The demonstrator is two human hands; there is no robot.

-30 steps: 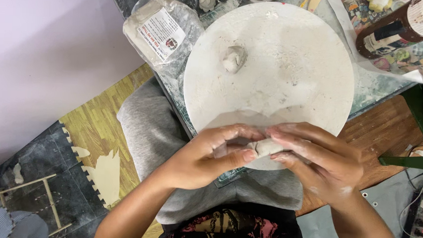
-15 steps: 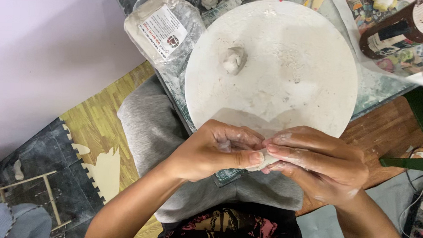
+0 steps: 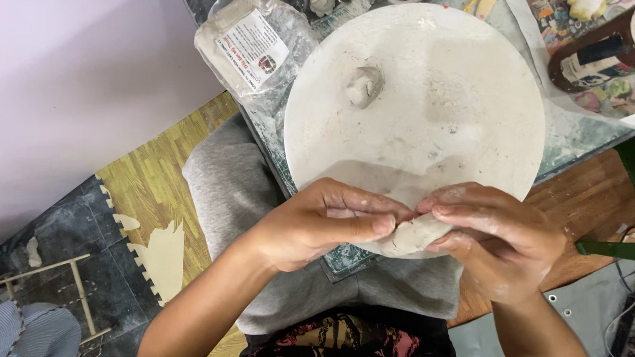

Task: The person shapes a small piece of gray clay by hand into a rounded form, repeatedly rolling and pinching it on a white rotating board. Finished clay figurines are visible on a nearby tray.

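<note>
A small piece of pale grey clay (image 3: 414, 235) is pinched between both hands just over the near edge of a round white board (image 3: 432, 105). My left hand (image 3: 323, 224) presses it from the left with thumb and fingers. My right hand (image 3: 502, 238) grips it from the right, its fingers curled over the top. A second small lump of clay (image 3: 363, 85) lies apart on the far left part of the board. Both hands are dusted with clay.
A plastic-wrapped block of clay with a label (image 3: 248, 46) lies left of the board. A brown bottle (image 3: 596, 51) lies on its side at the upper right. My grey-trousered lap (image 3: 225, 189) is below the table edge. Cables (image 3: 629, 316) sit at right.
The hands have stayed at the board's near edge, kneading the clay. The fingers have shifted slightly and the piece now shows more between the thumbs.
</note>
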